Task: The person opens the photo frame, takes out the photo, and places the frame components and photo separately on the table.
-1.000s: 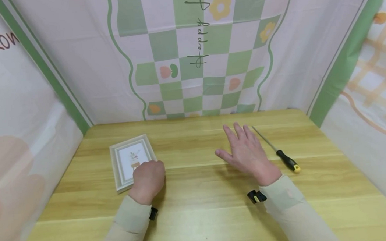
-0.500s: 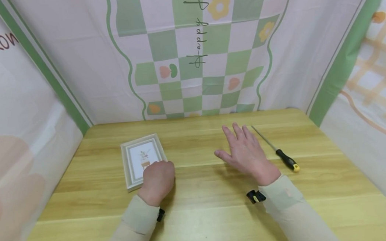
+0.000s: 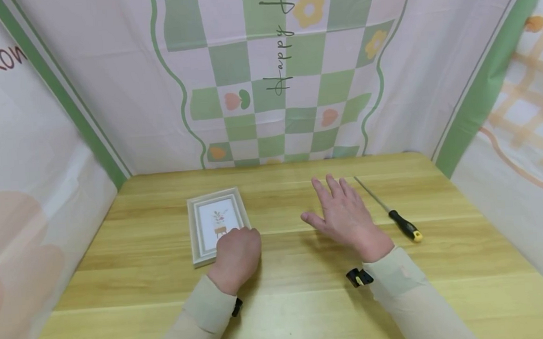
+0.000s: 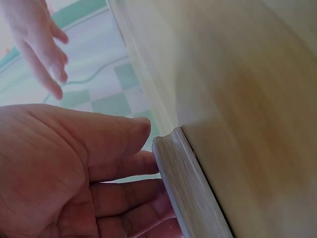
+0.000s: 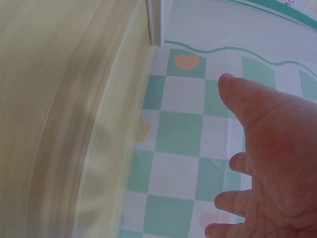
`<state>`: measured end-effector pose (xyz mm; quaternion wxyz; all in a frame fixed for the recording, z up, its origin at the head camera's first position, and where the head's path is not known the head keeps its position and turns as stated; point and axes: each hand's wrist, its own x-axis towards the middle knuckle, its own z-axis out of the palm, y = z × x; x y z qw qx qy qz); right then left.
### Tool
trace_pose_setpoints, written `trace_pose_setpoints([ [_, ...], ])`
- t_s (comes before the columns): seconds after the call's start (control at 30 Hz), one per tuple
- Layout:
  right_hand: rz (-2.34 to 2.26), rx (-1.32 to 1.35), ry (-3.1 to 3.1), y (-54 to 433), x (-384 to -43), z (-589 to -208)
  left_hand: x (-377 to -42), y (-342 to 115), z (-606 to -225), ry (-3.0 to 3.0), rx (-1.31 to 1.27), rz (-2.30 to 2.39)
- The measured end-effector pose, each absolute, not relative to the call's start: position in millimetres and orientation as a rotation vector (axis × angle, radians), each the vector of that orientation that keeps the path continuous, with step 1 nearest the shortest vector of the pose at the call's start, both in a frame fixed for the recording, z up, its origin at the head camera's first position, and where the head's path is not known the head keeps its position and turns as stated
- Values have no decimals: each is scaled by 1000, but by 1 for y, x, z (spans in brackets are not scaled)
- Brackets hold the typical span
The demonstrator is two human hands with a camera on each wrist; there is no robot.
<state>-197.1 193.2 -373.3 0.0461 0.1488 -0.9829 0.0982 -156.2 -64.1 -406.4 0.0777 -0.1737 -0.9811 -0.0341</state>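
Note:
A pale picture frame point(image 3: 195, 221) with a potted-plant print lies face up on the left part of the table. My left hand point(image 3: 237, 254) grips its near right corner, fingers bent over the front, and covers that corner in the head view. In the left wrist view, the thumb and fingers of the left hand point(image 4: 59, 163) sit at the grained edge of the frame point(image 4: 185, 183). My right hand point(image 3: 346, 214) hovers palm down over the table with fingers spread, holding nothing. Just right of it lies a screwdriver point(image 3: 401, 223) with a black and yellow handle.
The wooden table point(image 3: 289, 303) is walled by printed cloth point(image 3: 269, 60) at the back and both sides. Black straps with small mounts point(image 3: 359, 276) sit at the wrists.
My left hand has slid the picture frame to the right across the table, toward the middle. The right hand stays almost still, and the screwdriver has not moved.

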Motion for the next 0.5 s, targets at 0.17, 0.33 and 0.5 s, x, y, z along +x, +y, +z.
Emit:
trace_pose_setpoints([
  [0.17,299,462,-2998,192,-197,-374,-154,-57,-406,-2936,-570,-83],
  [0.33,297,472,-2997,191,-196,-375,-152,-49,-406,-2942,-633,-32],
  [0.5,291,482,-2993,190,-196,-376,-150,-42,-408,-2936,-682,20],
])
